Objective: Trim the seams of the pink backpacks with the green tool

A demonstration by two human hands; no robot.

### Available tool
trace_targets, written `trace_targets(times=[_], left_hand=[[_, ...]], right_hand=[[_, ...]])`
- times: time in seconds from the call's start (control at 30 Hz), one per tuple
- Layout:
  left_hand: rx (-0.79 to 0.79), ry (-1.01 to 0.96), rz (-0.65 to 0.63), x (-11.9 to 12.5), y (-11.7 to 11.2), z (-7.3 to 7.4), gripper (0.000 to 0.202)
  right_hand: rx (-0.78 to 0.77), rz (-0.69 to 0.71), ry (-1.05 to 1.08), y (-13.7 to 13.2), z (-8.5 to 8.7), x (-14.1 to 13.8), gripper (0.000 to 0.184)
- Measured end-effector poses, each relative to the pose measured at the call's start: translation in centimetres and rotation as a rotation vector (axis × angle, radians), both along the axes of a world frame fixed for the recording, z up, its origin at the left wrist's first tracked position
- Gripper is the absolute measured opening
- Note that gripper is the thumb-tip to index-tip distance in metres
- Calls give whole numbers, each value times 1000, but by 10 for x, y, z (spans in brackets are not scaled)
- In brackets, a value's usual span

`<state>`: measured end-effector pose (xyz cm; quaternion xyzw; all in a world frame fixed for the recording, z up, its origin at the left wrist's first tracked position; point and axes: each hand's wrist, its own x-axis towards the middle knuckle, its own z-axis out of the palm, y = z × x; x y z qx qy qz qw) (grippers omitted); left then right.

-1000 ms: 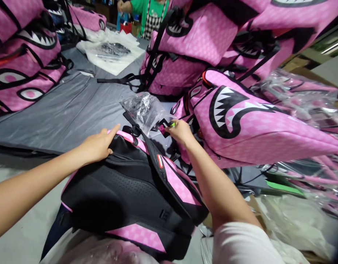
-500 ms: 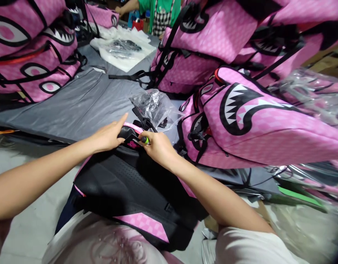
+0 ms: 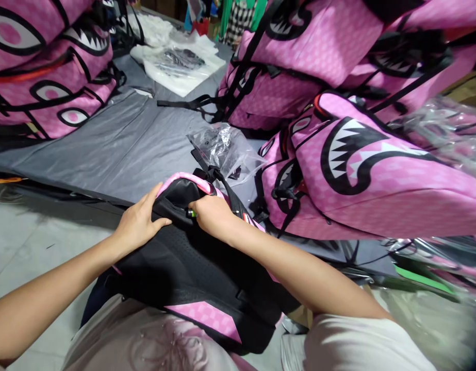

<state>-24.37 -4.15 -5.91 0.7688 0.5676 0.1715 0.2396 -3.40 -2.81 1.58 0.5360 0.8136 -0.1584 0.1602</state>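
Observation:
A black backpack with pink panels leans against my body at the table's edge, its black back side facing up. My left hand holds the left side of its top, fingers along the edge and thumb on the near face. My right hand is closed around a small tool with a black-and-green handle, at the right of the bag's top. A thin tip shows on the far side of that hand; the tool's kind is unclear. Between my hands, the black top opening gapes under a pink rim.
Pink backpacks with shark-mouth prints fill the right side. More pink backpacks are stacked at the left. A clear plastic bag lies on the grey-covered table; white packing sheets lie farther back. A person's checked clothing shows behind.
My left hand has moved left and down, its fingers now along the bag's edge. The bag's top stands up wider. The black card with a pink mark between my hands is out of sight.

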Motion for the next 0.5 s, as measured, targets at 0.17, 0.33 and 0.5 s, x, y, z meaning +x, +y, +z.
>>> trace_targets(times=[0.17,0.33,0.5], left_hand=[[49,-31,-41,-6,2,-9,91],[56,-46,-31,-7,3,-11,91],[100,-118,-56,-12,2,-16,89]], right_hand=[[0,77,-53,-3,8,-2,35],[131,97,-29,-3,10,-8,35],[185,91,238,9,2,-33,34]])
